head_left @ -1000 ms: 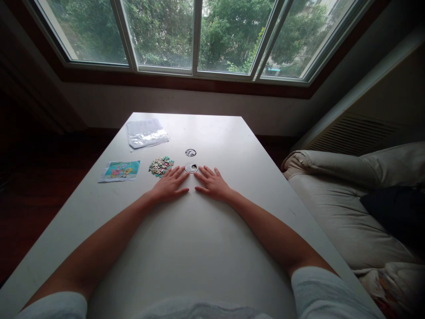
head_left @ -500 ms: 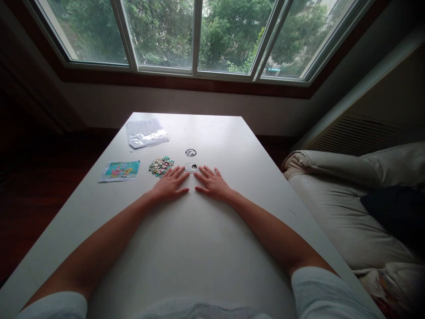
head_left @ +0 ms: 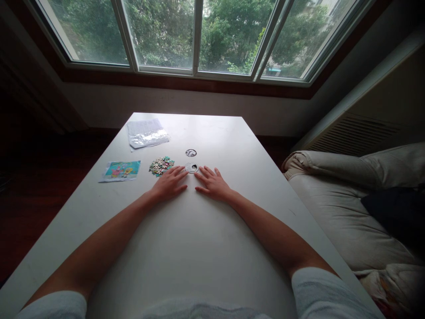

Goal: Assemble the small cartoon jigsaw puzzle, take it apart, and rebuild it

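My left hand lies flat on the white table, fingers stretched out, holding nothing. Its fingertips reach close to a small pile of coloured puzzle pieces. My right hand also lies flat and open beside it, fingers pointing toward a small round clear lid just ahead of both hands. A second small round piece lies a little farther back. A colourful cartoon picture card sits left of the pile.
A clear plastic bag with paper lies at the table's far left. A light sofa with a dark cushion stands along the right edge. Windows run behind the table; dark floor lies to the left.
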`<state>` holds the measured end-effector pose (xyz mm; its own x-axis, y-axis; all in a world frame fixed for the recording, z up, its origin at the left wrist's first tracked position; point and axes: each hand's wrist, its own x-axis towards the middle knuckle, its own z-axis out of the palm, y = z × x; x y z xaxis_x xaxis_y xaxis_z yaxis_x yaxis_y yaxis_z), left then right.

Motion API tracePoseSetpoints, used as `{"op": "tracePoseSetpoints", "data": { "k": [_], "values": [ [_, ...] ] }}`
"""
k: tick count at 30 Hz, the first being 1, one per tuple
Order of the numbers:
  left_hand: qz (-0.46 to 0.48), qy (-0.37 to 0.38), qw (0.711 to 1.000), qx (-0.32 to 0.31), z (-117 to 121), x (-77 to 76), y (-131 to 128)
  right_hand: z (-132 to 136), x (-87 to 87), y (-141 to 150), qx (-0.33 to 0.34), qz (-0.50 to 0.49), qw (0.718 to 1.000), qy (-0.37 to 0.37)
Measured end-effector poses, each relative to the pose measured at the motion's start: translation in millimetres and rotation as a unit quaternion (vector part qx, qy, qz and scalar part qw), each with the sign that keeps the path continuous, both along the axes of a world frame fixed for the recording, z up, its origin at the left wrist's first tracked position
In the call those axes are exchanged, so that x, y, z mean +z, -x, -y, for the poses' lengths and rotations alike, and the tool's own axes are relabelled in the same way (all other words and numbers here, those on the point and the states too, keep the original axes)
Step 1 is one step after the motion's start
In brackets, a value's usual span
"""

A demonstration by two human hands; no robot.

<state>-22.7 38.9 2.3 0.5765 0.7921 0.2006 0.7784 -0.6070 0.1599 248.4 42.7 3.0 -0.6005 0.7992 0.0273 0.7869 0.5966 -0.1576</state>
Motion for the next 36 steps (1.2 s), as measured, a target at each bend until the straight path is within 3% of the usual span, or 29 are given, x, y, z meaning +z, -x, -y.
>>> {"op": "tracePoseSetpoints", "data": {
  "k": [5, 8, 10, 14, 22, 31, 36],
  "values": [
    [0.023, -0.052, 0.987, 0.153, -18.7, 6.3, 17.1, -3.0, -5.6, -5.0, 0.014, -0.057, 0.998, -0.025],
    [0.011, -0.028, 0.974, 0.222, -34.4, 5.6, 30.2, -5.7, -6.3, -8.5, 0.021, -0.147, 0.988, -0.044],
    [0.005, -0.002, 0.971, 0.237, -42.9, 3.8, 36.4, -6.9, -5.4, -9.7, -0.004, -0.225, 0.973, -0.051],
    [-0.022, 0.046, 0.977, 0.207, -52.1, -0.5, 41.2, -7.7, -3.0, -10.1, -0.067, -0.312, 0.945, -0.067],
    [-0.047, 0.052, 0.988, 0.138, -55.4, -6.5, 42.9, -9.1, -2.8, -8.9, -0.061, -0.327, 0.941, -0.058],
    [-0.041, 0.035, 0.998, 0.033, -23.9, -6.0, 20.6, -8.3, -3.4, -3.6, -0.051, -0.296, 0.952, -0.061],
    [-0.033, 0.026, 0.999, 0.014, -0.8, -7.2, 2.9, -7.9, -3.4, -1.7, -0.042, -0.277, 0.957, -0.072]
  ]
}}
